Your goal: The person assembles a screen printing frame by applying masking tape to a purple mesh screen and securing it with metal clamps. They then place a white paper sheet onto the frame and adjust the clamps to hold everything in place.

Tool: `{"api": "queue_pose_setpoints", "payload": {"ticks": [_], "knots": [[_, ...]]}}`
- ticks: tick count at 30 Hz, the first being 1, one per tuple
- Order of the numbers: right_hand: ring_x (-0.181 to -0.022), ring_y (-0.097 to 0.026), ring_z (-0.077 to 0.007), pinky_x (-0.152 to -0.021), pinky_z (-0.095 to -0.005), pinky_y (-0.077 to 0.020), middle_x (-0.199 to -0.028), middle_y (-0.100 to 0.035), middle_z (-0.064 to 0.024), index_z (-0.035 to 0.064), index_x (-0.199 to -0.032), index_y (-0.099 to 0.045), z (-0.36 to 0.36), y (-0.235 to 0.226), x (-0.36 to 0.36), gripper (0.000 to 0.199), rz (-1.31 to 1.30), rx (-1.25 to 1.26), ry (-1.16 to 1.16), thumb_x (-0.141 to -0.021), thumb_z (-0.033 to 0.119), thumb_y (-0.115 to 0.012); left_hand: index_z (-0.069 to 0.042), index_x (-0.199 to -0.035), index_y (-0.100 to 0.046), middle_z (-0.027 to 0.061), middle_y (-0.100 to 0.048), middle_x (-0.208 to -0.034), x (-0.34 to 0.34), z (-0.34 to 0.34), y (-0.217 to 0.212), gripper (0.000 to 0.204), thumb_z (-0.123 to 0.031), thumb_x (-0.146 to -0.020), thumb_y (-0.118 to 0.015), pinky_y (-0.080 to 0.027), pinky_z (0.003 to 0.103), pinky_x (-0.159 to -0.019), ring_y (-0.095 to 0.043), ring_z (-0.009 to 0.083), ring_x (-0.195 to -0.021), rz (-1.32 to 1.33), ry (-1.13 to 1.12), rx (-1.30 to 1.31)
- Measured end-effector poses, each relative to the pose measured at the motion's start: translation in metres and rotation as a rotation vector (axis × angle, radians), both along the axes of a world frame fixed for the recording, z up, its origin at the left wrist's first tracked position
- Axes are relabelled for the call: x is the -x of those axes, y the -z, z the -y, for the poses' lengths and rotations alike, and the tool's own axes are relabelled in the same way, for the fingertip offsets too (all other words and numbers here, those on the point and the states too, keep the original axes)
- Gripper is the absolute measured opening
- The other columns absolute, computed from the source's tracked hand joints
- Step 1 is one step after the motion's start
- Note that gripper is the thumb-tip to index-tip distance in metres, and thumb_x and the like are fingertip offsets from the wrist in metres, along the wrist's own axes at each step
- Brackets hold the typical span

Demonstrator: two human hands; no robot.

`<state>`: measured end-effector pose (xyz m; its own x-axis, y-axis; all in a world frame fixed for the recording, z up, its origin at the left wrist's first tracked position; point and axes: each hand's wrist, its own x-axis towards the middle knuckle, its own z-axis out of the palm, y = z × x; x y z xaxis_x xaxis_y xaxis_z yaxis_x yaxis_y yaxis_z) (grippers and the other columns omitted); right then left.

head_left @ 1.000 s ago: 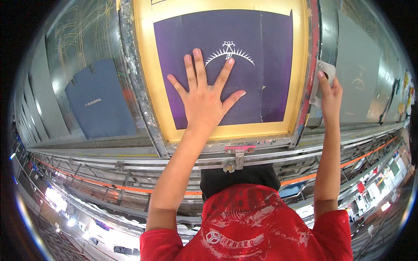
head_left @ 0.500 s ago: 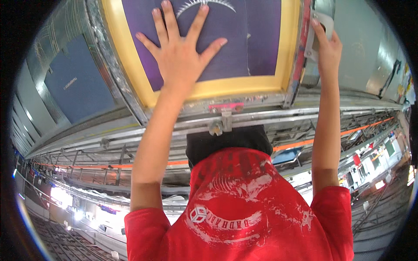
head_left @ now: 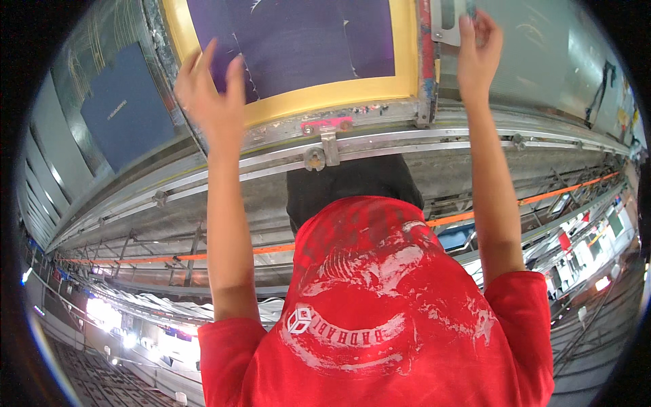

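From my feed, the left hand (head_left: pixel 210 88) has lifted off the purple cloth (head_left: pixel 305 37) it was pressing flat a second ago; its fingers now hang loosely spread and blurred, just over the yellow frame (head_left: pixel 325 91). I take the smoothing to be finished. The cloth lies inside that frame, on the table (head_left: pixel 380 146). Further right, the right hand (head_left: pixel 478 47) still pinches a small grey piece (head_left: pixel 451 20) at the frame's edge.

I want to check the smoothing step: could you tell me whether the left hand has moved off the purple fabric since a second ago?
Yes. The left hand has shifted left, from the middle of the purple fabric to its left edge by the yellow frame, fingers lifted.
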<state>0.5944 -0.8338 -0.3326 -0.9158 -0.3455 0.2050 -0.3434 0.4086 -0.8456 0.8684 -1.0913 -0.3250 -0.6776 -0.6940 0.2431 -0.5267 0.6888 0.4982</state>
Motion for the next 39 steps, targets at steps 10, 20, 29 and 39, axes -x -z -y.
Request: {"api": "queue_pose_setpoints", "payload": {"ticks": [10, 20, 29, 39], "knots": [[-0.078, -0.062, -0.0242, -0.074, -0.0341, -0.0499, -0.093, -0.066, -0.0158, -0.0016, -0.12, -0.051, -0.089, 0.005, -0.113, 0.046, 0.448, -0.338, -0.105, -0.088, 0.027, -0.069, -0.014, -0.112, -0.065, 0.0055, -0.058, -0.11, -0.056, -0.084, -0.024, 0.045, -0.021, -0.07, -0.08, -0.038, 0.044, -0.091, -0.053, 0.0277, -0.108, 0.257, 0.364, -0.133], [-0.082, -0.048, -0.0051, -0.074, -0.0211, -0.0384, -0.092, -0.059, 0.0001, 0.0091, -0.141, -0.044, -0.082, -0.155, -0.066, 0.048, 0.616, 0.276, -0.249, -0.096, 0.019, -0.058, -0.009, -0.124, -0.061, 0.0111, -0.061, -0.111, -0.026, -0.062, -0.193, 0.054, -0.016, -0.073, -0.078, -0.042, 0.04, -0.091, -0.056, 0.0293, -0.105, 0.188, 0.489, -0.025], [-0.087, -0.052, -0.0046, -0.076, -0.0205, -0.0402, -0.107, -0.063, -0.0011, 0.0057, -0.134, -0.056, -0.02, -0.271, -0.004, 0.045, 0.302, 0.43, -0.4, -0.102, 0.036, -0.048, -0.011, -0.099, -0.068, -0.0025, -0.061, -0.073, 0.061, -0.007, -0.299, 0.055, -0.053, -0.066, -0.079, -0.041, 0.031, -0.065, -0.06, 0.0159, -0.07, -0.043, 0.38, 0.797], [-0.082, -0.062, -0.0114, -0.073, -0.023, -0.0482, -0.098, -0.068, -0.0057, 0.0018, -0.114, -0.067, 0.032, -0.321, -0.011, 0.024, -0.815, 0.428, -0.318, -0.091, 0.002, -0.062, -0.007, -0.072, -0.07, 0.001, -0.07, -0.082, 0.079, 0.018, -0.313, 0.051, -0.057, -0.061, -0.079, -0.046, 0.031, -0.069, -0.063, 0.0195, -0.07, -0.07, 0.265, 0.929]]}}
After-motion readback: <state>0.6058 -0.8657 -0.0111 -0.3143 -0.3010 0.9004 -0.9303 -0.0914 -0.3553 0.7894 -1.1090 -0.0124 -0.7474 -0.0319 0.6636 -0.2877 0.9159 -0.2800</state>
